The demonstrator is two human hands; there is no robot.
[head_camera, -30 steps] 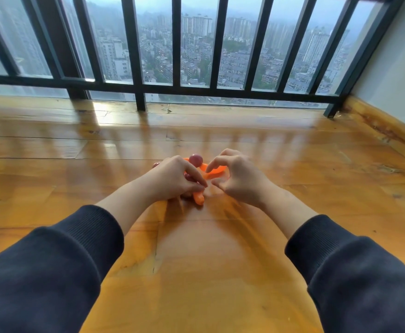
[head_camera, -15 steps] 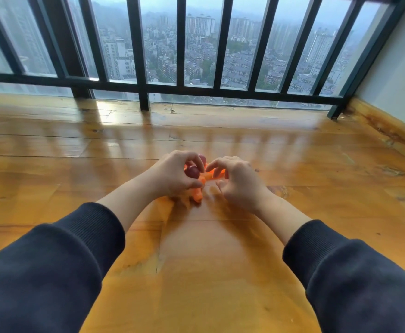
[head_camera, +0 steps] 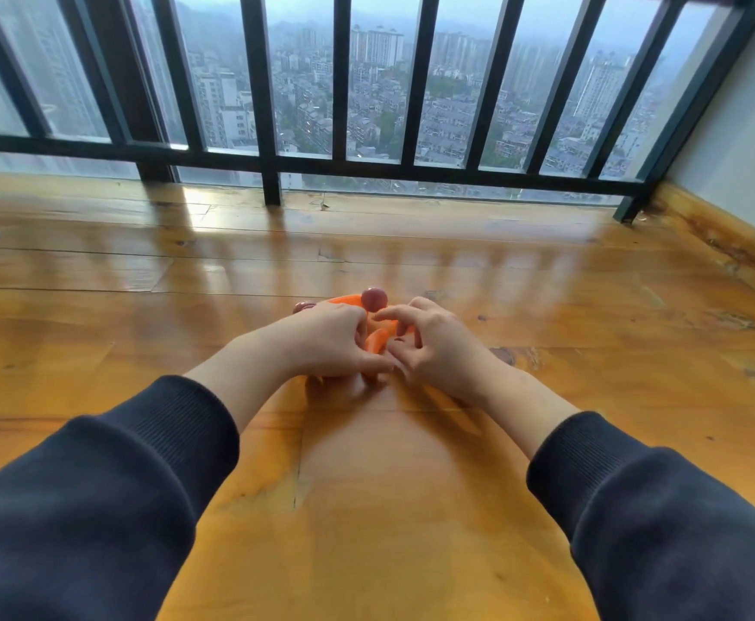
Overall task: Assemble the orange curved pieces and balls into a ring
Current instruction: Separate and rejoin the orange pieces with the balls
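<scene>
Head view, and both hands are down low on the wooden floor (head_camera: pixel 411 508), working close together. The left hand (head_camera: pixel 326 342) is curled over the cluster of parts, fingers bent inward and thumb reaching toward the middle; it seems to be pinching an orange curved piece (head_camera: pixel 376 340), though the contact itself is hidden under the fingers. The right hand (head_camera: pixel 434 347) sits just beside it, fingers half-bent and loosely spread, index finger stretched toward the pieces; whether it actually grips anything, I cannot tell. Between the two hands that orange piece shows as a short tilted arc. Just beyond the fingertips, a second orange curved piece (head_camera: pixel 349 300) lies on the floor, and a dark red ball (head_camera: pixel 374 298) sits at its end. Another reddish ball (head_camera: pixel 305 306) peeks out behind the left knuckles. No ring is closed yet. Dark sleeves (head_camera: pixel 120 495) cover both forearms. Further out, black railing bars (head_camera: pixel 272 105) stand before a hazy city. No writing or labels are readable anywhere.
</scene>
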